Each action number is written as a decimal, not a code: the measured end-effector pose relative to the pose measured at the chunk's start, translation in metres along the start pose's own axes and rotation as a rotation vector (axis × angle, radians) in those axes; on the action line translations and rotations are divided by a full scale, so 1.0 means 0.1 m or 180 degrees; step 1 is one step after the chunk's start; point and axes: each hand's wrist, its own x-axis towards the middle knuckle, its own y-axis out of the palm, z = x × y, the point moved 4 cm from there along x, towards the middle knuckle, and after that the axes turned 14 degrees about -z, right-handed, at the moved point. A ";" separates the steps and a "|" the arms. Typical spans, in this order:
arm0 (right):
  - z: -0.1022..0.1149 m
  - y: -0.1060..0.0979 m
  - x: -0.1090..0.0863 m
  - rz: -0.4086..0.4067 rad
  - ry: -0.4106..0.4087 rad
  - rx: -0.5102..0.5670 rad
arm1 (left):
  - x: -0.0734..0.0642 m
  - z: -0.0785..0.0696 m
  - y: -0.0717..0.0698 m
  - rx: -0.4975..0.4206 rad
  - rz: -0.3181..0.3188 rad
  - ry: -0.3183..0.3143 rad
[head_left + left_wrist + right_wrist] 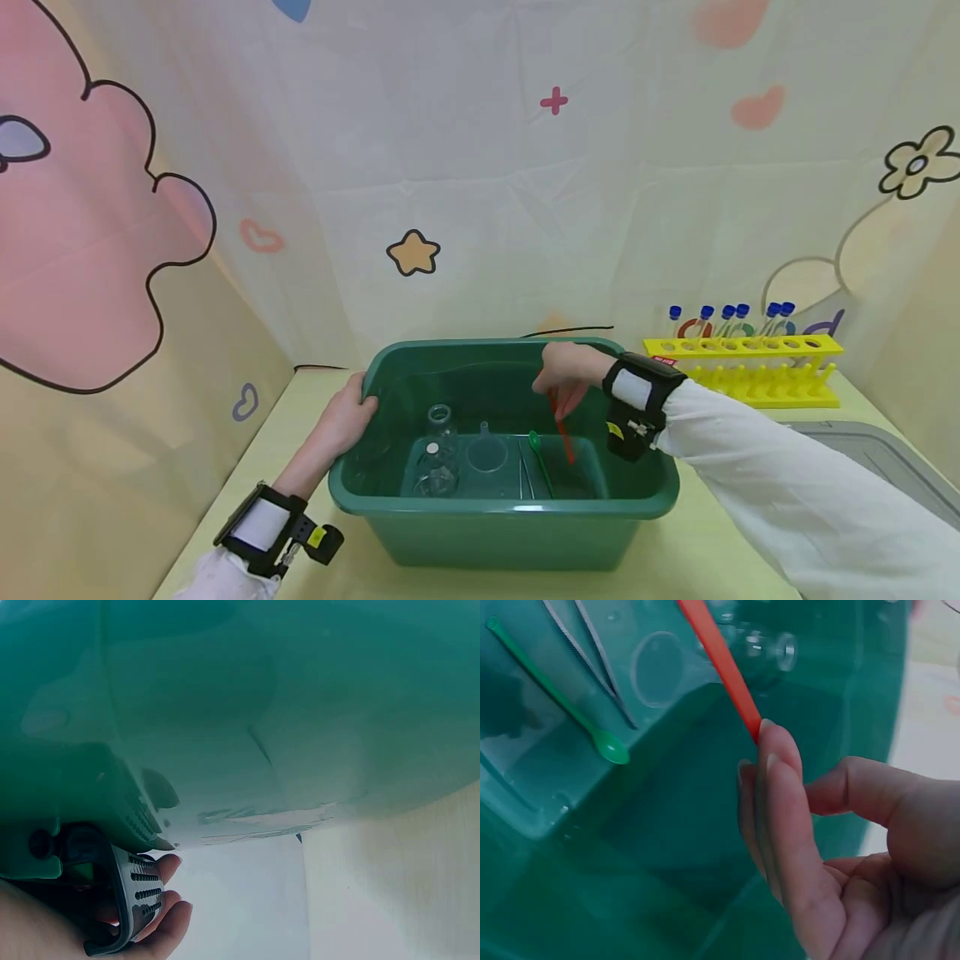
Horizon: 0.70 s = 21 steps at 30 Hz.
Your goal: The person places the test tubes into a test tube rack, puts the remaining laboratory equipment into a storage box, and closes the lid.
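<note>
In the head view, a deep green plastic tub (517, 542) stands on the table. My left hand (347, 417) grips its left side; the left wrist view shows the fingers curled round a grey and black handle (142, 892). My right hand (568, 375), inside the tub, pinches a thin red stick (724, 667) between thumb and fingertips, its free end pointing down. On the tub's floor lie a green spoon (538, 458), metal tweezers (526, 471), a clear funnel (486, 452) and clear glass vessels (437, 471). The red stick's upper end is hidden by the right hand.
Behind the tub at right, a yellow rack (742, 347) holds several blue-capped test tubes (707, 321). A grey tray or lid (873, 450) lies on the table (712, 533), partly under the right sleeve. A printed cloth (480, 167) hangs behind.
</note>
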 end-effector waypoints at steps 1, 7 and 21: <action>0.00 0.05 0.02 0.0021 0.0095 0.0024 | 0.00 0.00 0.00 -0.0002 -0.0006 0.0001; -0.03 0.29 0.09 0.0104 0.0545 0.0169 | 0.01 -0.01 0.01 0.0002 -0.0034 0.0049; -0.16 0.58 0.11 0.0093 0.0547 0.0079 | 0.01 -0.02 0.02 -0.0024 0.0022 -0.0020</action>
